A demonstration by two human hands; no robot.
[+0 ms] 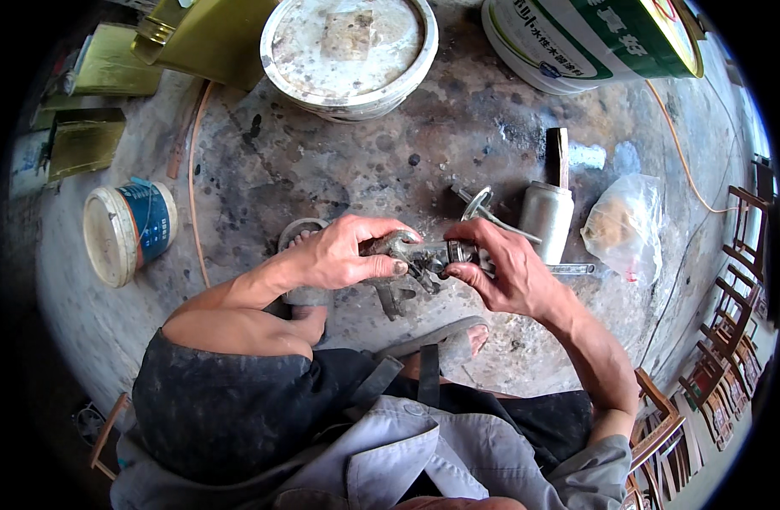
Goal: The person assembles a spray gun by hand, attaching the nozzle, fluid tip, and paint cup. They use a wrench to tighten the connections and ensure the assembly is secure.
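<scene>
My left hand (343, 253) grips the grey, grimy body of a paint spray gun (415, 253) held above the stained concrete floor. My right hand (502, 265) pinches the gun's metal front end between thumb and fingers. Both hands meet in the middle of the view, over my knees and sandalled feet. A silver metal cup (545, 217) with a dark handle stands just beyond my right hand. A thin metal part (479, 204) lies on the floor beside the cup.
A large white lidded bucket (349, 53) stands at the top, with a second white-and-green bucket (589, 38) to its right. On the left a small blue can (128, 231) lies on its side. A plastic bag (625, 223) sits right of the cup. Wooden chair frames (730, 340) stack along the right.
</scene>
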